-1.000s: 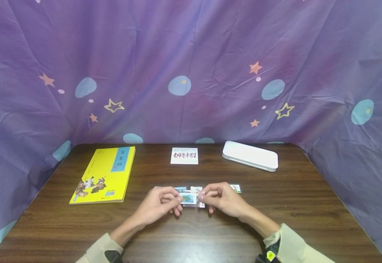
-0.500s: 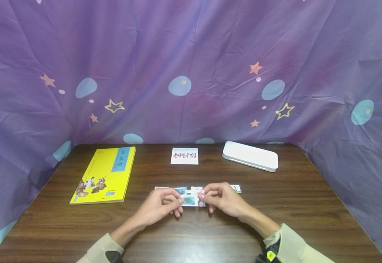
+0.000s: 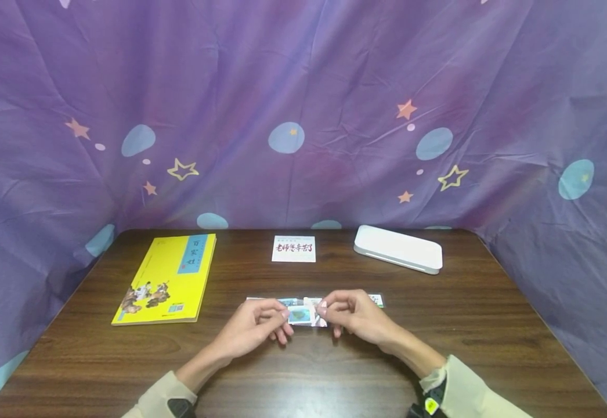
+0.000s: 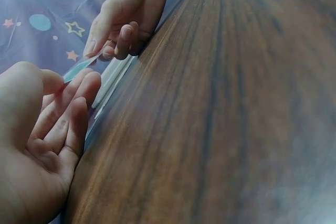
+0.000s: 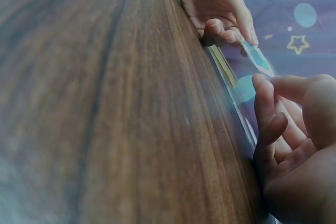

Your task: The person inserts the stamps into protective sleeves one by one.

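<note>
Between both hands is a small stamp-like picture [image 3: 299,314], blue-green with a white border, raised above the table. My left hand [image 3: 255,325] pinches its left end between thumb and fingers. At the other end my right hand [image 3: 357,318] pinches its edge, where something clear and shiny shows. Both wrist views show the picture [image 4: 79,70] tilted and thin, stretched from one hand to the other. Behind and below it lie more small pictures, partly hidden by the hands; a white-and-green one [image 3: 376,300] shows past the right hand.
On the left of the brown wooden table [image 3: 303,371] lies a yellow book [image 3: 170,278]. A white card [image 3: 293,249] with red writing lies at the back middle. To its right is a flat white case [image 3: 398,248]. A purple patterned cloth [image 3: 303,69] hangs behind.
The stamp-like picture shifts and tilts slightly between my fingers. Both hands keep nearly the same place and grip.
</note>
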Available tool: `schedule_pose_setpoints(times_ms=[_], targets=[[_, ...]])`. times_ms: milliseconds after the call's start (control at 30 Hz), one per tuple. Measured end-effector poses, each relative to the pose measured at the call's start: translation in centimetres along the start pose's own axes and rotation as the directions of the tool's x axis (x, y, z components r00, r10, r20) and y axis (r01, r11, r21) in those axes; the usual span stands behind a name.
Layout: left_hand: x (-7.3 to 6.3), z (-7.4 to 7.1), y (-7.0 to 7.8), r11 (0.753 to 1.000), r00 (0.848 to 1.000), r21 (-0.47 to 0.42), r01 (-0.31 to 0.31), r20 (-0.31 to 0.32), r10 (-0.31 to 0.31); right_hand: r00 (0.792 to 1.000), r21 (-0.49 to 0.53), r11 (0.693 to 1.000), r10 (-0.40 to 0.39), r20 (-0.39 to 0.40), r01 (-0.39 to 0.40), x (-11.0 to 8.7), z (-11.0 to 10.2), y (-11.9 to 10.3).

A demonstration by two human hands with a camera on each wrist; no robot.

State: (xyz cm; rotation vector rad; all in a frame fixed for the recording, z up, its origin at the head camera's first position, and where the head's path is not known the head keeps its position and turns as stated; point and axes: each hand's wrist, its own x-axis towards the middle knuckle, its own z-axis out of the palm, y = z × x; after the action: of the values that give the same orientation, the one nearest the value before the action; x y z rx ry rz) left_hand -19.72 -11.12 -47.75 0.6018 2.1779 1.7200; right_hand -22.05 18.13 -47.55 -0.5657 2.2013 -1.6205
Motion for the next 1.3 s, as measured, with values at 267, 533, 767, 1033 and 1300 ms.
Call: schedule_pose_setpoints(times_ms=[267,533,767,1033,1300], targets=[[0.02,-0.02,-0.11,1.000,1.000,0.010,0.006,0.020,-0.006,1.000,0.012,1.000,-0.008,0.001,0.008,-0.12,0.06,-0.16],[0.03,0.09,-0.08,0.999,0.999,0.029,-0.017,0.029,0.016,1.000,0.025,1.000,-0.016,0.011,0.015,-0.18,0.10,-0.34],[0.05,0.20,0.02,0.999,0.999,0.044,-0.028,0.037,0.026,1.000,0.026,1.000,-0.017,0.012,0.016,-0.19,0.12,-0.36],[0.11,0.12,-0.12,0.999,0.998,0.040,-0.031,0.049,0.029,1.000,0.023,1.000,-0.017,0.009,0.017,-0.12,0.09,-0.16],[0.18,0.14,-0.30,0.998,0.998,0.047,-0.042,0.054,0.040,1.000,-0.004,1.000,-0.008,0.010,0.008,-0.10,0.12,-0.17]])
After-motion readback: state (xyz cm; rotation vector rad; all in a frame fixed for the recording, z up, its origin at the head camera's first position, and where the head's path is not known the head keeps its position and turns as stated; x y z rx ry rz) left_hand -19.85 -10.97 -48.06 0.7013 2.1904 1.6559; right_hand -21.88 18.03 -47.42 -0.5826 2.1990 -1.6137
